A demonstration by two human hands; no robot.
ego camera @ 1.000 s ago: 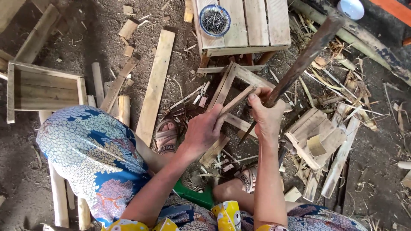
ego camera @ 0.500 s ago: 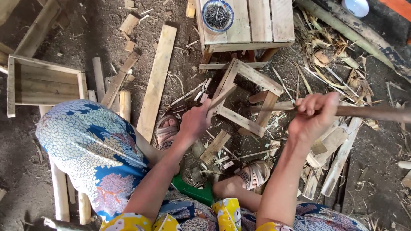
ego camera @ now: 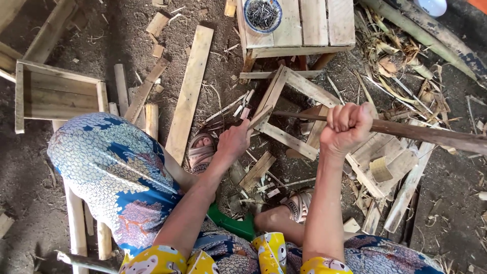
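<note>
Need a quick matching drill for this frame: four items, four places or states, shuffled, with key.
1. right hand
2. left hand
3. bowl of nails
4. open wooden box

A. on the slatted crate top
B. on the ground, far left
C. gripping a long wooden handle
D. steadying the small wooden frame

Pairs: 1-C, 2-D, 3-A, 4-B

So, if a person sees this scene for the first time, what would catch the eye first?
Probably the right hand, closed around a long wooden handle that runs off toward the right edge. Just left of it, the left hand steadies a small wooden frame on the ground. Above, a bowl of nails sits on a slatted crate.
</note>
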